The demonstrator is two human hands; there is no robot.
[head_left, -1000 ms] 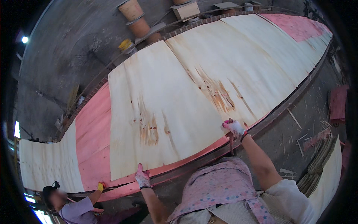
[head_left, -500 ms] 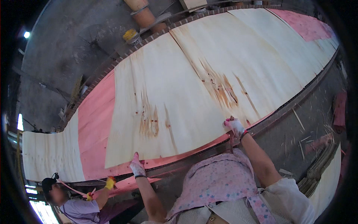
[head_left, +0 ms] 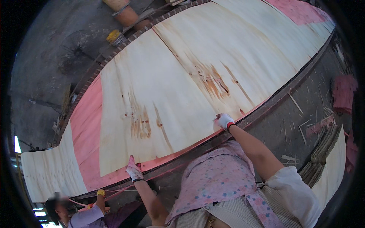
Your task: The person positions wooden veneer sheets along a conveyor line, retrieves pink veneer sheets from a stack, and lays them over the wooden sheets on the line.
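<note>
A large pale wood veneer sheet with brown knots and streaks lies over a pink sheet on a long bench. My left hand, in a pink-stained white glove, holds its near edge towards the left corner. One digit points up over the veneer; the other fingers are partly hidden. Further right along the same edge, my right hand is closed on the veneer in a white glove, its stained fingertips curled on top. A pink margin shows beneath the pale sheet along the near side.
At lower left a person in yellow gloves stands by the bench. A fan and a yellow-topped bucket are beyond the far edge. Stacked veneer, wood splinters and pink pieces lie at right.
My view has turned, shifting the bench leftward in the picture. Both my hands stay at the veneer's near edge. The co-worker's raised yellow glove has come down.
</note>
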